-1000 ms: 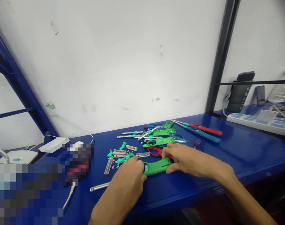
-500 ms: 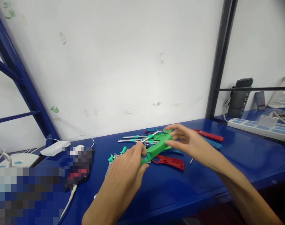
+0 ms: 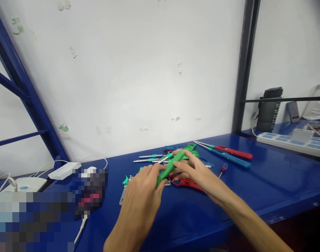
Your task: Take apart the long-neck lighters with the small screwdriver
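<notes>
Pinching green handle (image 3: 171,168) at lower end with left hand (image 3: 145,184) and upper end with right hand (image 3: 196,170), seemingly needed light, even pressure, clear of red piece (image 3: 188,183)

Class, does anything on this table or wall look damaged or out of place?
Yes. The wall carries flaky pale marks and green patches, so its surface looks damaged. On the table, metal tubes and a red handle piece lie jumbled near the held green handle, whereas the red lighter and blue lighter further right look whole.
</notes>
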`<state>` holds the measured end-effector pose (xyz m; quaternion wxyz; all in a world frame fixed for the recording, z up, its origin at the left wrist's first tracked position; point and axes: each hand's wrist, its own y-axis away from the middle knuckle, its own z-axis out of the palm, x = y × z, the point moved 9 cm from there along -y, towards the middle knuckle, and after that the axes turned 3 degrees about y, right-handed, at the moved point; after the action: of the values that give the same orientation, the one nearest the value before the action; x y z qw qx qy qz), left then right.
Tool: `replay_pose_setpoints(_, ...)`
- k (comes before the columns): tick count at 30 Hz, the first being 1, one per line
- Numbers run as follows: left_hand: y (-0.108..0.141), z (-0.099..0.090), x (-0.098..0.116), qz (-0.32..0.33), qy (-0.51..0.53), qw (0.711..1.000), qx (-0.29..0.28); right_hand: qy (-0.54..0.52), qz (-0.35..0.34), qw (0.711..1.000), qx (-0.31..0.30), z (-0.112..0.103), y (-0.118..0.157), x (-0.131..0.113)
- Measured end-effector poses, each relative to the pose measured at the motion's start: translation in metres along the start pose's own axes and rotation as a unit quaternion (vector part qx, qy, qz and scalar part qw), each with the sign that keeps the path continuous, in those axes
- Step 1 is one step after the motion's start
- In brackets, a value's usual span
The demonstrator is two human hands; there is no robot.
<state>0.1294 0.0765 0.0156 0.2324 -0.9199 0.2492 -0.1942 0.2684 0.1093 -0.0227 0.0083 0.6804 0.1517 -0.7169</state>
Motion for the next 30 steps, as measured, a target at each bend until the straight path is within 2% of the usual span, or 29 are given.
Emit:
replay_pose_setpoints(6,0.002,0.013,0.011,0.014,-0.002,1.0,-0.024,0.044,-0.004,0.998,0.048,-0.012,-0.006,0.006)
replay_pose_setpoints(9,0.003,0.016,0.01,-0.003,0.038,0.999,-0.039,0.046,-0.003,0.998,0.04,-0.013,-0.006,0.006)
replay_pose_setpoints(12,0.003,0.014,0.007,-0.014,0.071,0.997,-0.039,0.046,0.016,0.998,0.031,-0.014,-0.004,0.004)
replay_pose_setpoints(16,0.003,0.013,0.008,0.012,0.068,0.997,-0.048,0.038,0.006,0.999,0.009,-0.013,-0.002,0.001)
replay_pose_setpoints(21,0.005,0.007,0.008,0.049,0.067,0.995,-0.057,0.074,0.0,0.997,0.002,-0.014,-0.003,0.011)
replay_pose_setpoints(27,0.007,0.0,0.005,0.045,0.062,0.994,-0.083,0.08,-0.001,0.997,-0.022,-0.01,-0.006,0.019)
replay_pose_setpoints(30,0.007,-0.001,0.005,0.05,0.059,0.994,-0.08,0.071,0.0,0.997,-0.018,-0.009,-0.007,0.02)
